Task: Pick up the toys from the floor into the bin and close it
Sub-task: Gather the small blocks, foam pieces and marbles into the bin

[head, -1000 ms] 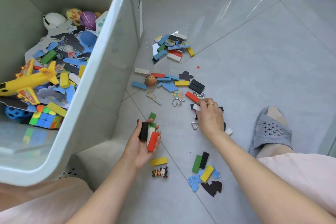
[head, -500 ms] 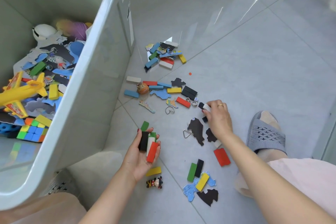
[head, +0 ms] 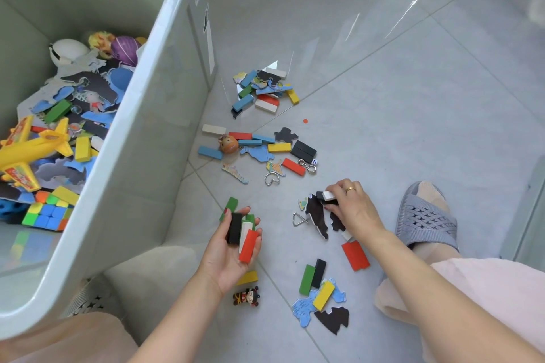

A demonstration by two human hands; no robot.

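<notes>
Bin (head: 153, 115) cut off by the frame at 9 and 12 o'clock; I can't see its far walls or any lid. Plane (head: 29, 147) clipped at the left edge. Ball (head: 7, 209) at 8 o'clock mostly buried under toys. Right hand (head: 351, 209) covers part of a black piece (head: 317, 215); what its fingertips grip beyond a white block (head: 328, 194) I can't tell. Die (head: 314, 162) too small to read. Yellow block (head: 247, 277) half hidden under left hand (head: 233, 247).

The bin's (head: 153, 127) label (head: 205, 19) seems printed, but nothing is legible.
</notes>
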